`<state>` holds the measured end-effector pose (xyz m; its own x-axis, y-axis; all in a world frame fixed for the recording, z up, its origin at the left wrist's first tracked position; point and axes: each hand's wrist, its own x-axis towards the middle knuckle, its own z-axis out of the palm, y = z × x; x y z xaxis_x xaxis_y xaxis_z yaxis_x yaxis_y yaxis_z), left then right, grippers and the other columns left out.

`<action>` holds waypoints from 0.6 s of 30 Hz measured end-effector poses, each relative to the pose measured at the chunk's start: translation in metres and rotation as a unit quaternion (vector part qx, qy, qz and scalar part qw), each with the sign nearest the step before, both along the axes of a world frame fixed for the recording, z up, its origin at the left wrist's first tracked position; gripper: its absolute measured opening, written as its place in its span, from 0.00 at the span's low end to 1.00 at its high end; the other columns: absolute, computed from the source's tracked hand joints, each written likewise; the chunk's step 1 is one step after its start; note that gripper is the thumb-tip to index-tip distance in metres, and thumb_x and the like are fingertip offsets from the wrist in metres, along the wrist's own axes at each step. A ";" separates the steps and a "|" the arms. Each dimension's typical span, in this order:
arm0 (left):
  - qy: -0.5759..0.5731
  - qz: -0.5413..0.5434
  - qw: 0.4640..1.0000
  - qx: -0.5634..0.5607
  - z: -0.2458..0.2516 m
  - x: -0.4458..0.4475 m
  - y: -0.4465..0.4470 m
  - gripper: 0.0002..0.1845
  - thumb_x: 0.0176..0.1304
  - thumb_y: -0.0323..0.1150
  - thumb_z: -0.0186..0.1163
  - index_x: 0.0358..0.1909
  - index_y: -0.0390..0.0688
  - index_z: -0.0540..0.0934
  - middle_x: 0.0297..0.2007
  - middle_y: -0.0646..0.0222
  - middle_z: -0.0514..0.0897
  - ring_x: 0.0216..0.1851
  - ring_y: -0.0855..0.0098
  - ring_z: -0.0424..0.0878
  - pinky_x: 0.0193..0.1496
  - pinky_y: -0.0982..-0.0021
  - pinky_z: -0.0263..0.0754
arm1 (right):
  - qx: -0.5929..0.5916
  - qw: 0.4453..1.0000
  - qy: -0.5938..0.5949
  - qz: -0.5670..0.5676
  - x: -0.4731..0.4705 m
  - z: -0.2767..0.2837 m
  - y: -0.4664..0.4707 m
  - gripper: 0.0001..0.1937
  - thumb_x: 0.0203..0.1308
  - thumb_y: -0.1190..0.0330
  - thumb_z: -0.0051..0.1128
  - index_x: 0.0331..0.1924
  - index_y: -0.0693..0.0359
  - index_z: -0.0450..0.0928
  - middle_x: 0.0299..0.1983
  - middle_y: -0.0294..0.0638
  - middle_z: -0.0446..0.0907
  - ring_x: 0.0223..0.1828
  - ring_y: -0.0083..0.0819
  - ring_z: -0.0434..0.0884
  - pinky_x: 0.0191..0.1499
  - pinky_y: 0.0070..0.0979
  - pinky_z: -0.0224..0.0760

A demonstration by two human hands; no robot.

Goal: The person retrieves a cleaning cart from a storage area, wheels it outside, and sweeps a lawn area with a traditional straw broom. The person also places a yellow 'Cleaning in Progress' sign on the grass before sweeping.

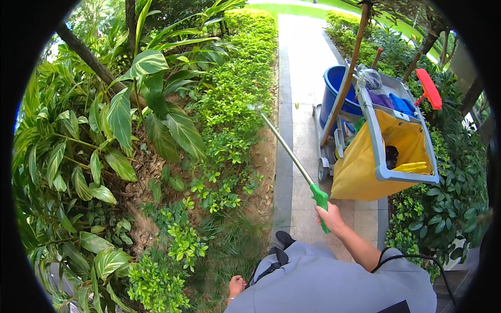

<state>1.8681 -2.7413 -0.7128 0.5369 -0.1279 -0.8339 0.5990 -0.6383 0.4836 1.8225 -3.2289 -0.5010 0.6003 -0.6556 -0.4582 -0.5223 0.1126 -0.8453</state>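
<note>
My right hand (330,217) is wrapped around the green plastic grip of a long-handled metal tool (289,150). Its thin shaft slants up and to the left, over the path's edge. The far tip is blurred against the low green hedge (250,70), so I cannot tell its kind or whether it touches the leaves. Low by my left side hangs my left hand (236,285), fingers curled, close to a black strap (270,268). Whether anything is in that palm is hidden.
A grey cleaning cart (407,178) with a yellow bag (354,172) stands ahead right on the paved path (301,137). It carries a blue bucket (334,80), cloths (401,105), a red brush head (429,89) and a wooden pole (348,74). Broad-leaved plants (121,117) crowd the left.
</note>
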 end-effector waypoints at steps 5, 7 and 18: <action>-0.024 -0.017 0.999 -0.044 -0.033 0.022 -0.001 0.14 0.71 0.30 0.58 0.56 0.39 0.77 0.35 0.62 0.86 0.31 0.71 0.85 0.36 0.69 0.82 | -0.008 0.987 -0.122 -0.102 0.005 -0.001 -0.014 0.09 0.69 0.67 0.56 0.40 0.65 0.75 0.25 0.37 0.77 0.21 0.24 0.78 0.24 0.27 0.75; -0.052 -0.044 0.996 -0.051 -0.054 0.032 0.005 0.14 0.70 0.31 0.61 0.54 0.39 0.79 0.38 0.63 0.87 0.35 0.72 0.84 0.41 0.68 0.81 | -0.055 0.980 -0.126 -0.147 0.029 -0.015 -0.041 0.10 0.69 0.66 0.55 0.39 0.65 0.75 0.25 0.37 0.77 0.21 0.25 0.78 0.24 0.28 0.75; -0.117 -0.107 0.983 -0.095 -0.115 0.040 0.029 0.13 0.70 0.34 0.62 0.51 0.39 0.81 0.40 0.63 0.86 0.41 0.71 0.83 0.47 0.67 0.79 | -0.208 0.960 -0.029 -0.184 0.103 -0.022 -0.181 0.19 0.62 0.56 0.60 0.42 0.68 0.78 0.22 0.42 0.80 0.21 0.32 0.81 0.26 0.33 0.77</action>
